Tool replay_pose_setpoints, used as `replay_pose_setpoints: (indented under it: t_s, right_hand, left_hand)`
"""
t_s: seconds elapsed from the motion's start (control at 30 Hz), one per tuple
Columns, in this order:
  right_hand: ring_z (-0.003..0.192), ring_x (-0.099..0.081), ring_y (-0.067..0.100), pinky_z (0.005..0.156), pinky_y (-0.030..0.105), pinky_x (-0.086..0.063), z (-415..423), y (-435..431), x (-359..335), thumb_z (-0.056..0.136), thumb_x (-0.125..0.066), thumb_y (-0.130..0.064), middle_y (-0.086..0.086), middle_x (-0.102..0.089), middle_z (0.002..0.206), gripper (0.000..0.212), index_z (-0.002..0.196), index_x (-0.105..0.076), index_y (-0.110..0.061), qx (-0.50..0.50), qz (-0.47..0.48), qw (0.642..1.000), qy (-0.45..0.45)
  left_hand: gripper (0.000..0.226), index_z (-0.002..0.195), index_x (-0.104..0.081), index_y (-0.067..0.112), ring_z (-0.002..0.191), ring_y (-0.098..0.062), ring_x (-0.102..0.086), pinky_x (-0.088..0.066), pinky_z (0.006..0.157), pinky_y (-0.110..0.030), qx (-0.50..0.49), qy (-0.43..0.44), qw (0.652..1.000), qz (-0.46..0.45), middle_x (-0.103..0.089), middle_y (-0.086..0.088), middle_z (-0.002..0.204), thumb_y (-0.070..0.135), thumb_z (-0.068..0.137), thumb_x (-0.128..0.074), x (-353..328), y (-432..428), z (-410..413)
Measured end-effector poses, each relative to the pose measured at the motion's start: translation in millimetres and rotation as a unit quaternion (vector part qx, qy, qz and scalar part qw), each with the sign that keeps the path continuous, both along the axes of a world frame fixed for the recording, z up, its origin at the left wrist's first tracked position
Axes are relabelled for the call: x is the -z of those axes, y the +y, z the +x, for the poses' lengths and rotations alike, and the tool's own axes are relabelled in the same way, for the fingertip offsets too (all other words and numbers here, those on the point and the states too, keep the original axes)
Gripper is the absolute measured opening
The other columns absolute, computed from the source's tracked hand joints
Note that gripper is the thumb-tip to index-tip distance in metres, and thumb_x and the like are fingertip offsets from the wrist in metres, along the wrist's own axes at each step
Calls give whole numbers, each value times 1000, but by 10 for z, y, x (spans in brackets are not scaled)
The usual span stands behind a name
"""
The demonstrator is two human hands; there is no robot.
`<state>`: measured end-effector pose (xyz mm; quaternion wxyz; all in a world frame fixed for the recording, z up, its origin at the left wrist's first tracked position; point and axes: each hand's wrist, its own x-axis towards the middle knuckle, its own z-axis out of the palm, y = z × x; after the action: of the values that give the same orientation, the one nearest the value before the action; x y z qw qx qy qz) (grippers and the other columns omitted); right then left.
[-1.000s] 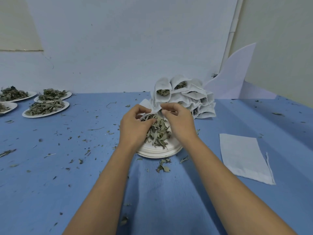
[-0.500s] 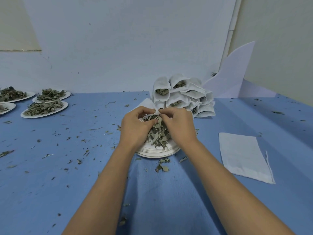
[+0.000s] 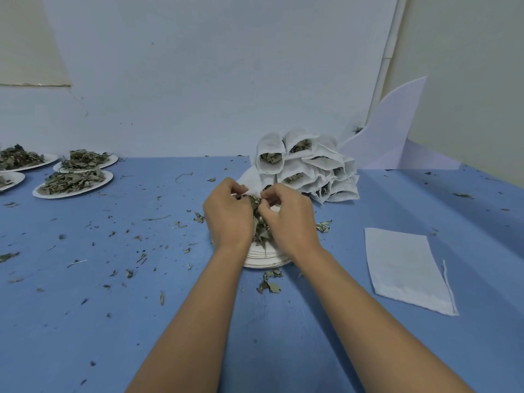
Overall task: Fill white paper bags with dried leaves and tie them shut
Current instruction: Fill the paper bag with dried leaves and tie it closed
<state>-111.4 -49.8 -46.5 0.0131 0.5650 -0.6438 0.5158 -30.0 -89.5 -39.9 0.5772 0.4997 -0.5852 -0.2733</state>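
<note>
Both bare forearms reach forward from the bottom of the view, the left forearm [image 3: 192, 321] and the right forearm [image 3: 368, 313] angling inward so the hands meet at the middle. The left hand [image 3: 228, 214] is seen from the back, wrist straight, its fingers [image 3: 236, 188] curled over and pinching the rim of a white bag [image 3: 252, 181]. The right hand [image 3: 289, 219] sits just beside it, knuckles up, thumb and forefinger pinched at the same rim, the other fingers tucked under. The fingertips of the two hands nearly touch.
</note>
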Motion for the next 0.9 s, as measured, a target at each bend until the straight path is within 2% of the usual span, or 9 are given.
replay_pose_setpoints:
  t_s: [0.1, 0.3, 0.4, 0.53, 0.63, 0.7, 0.77, 0.83, 0.9]
  right_hand:
    - [79, -61, 11, 75, 25, -48, 23, 15, -9, 81, -62, -7, -2, -67, 81, 10, 88, -69, -9, -15, 2, 1000, -23]
    - [79, -62, 9, 74, 22, -49, 46, -1, 0, 84, -61, -9, -1, -70, 84, 14, 92, -72, -10, -20, 18, 999, -30]
    - [81, -64, 10, 75, 24, -49, 31, -23, -15, 87, -60, -12, -1, -72, 86, 14, 95, -73, -13, 3, 17, 998, -63]
    - [77, -59, 3, 70, 12, -43, -9, -39, -50, 88, -61, -10, -7, -68, 82, 14, 93, -73, -13, 17, 10, 994, -106]
    - [67, -56, -8, 63, 3, -39, -45, -46, -61, 87, -62, -10, -19, -59, 69, 12, 89, -73, -14, 21, 13, 991, -135]
    - [61, -53, -17, 58, -1, -37, -77, -57, -62, 86, -63, -11, -22, -56, 66, 11, 87, -72, -16, 21, 15, 986, -162]
    - [60, -54, -14, 55, -1, -37, -97, -70, -61, 87, -63, -12, -20, -56, 67, 10, 87, -72, -17, 26, 23, 982, -185]
    - [63, -54, -7, 55, -1, -38, -104, -78, -66, 87, -63, -13, -18, -58, 68, 10, 88, -71, -17, 32, 30, 979, -200]
    - [65, -55, -3, 54, 0, -39, -92, -80, -71, 86, -62, -11, -14, -59, 69, 10, 86, -69, -18, 30, 31, 975, -217]
  left_hand:
    - [21, 72, -55, 13, 66, -16, -51, -33, 50, -19, -15, -36, 999, -5, -59, 8, 79, -7, 74, -50, 6, -41, -27]
    - [18, 75, -54, 11, 70, -19, -50, -29, 54, -25, -39, -65, 997, -1, -58, 2, 82, -6, 77, -50, 26, -91, 7]
    - [12, 77, -57, 10, 68, -14, -50, -32, 53, -16, 4, -82, 996, -19, -61, -1, 81, -1, 80, -57, -3, -102, 54]
    - [9, 85, -66, 20, 73, 5, -54, -38, 59, -4, 104, -68, 992, 3, -60, 17, 77, 12, 85, -61, -59, -45, 160]
    - [19, 96, -66, 28, 83, 5, -58, -44, 67, -14, 184, -65, 978, 70, -62, 20, 87, 14, 87, -56, -87, -8, 266]
    - [30, 109, -65, 28, 85, -6, -65, -52, 74, -26, 229, -77, 965, 107, -69, 9, 93, 12, 84, -58, -98, 16, 319]
    - [42, 118, -62, 27, 89, -13, -67, -55, 85, -35, 247, -101, 957, 116, -71, 1, 97, 10, 81, -66, -98, 29, 336]
    - [47, 120, -63, 25, 97, -9, -65, -52, 91, -31, 236, -122, 960, 93, -70, 1, 106, 13, 77, -75, -92, 30, 318]
    - [48, 120, -65, 21, 101, -5, -61, -49, 88, -19, 209, -138, 966, 56, -67, 4, 112, 16, 74, -79, -73, 25, 282]
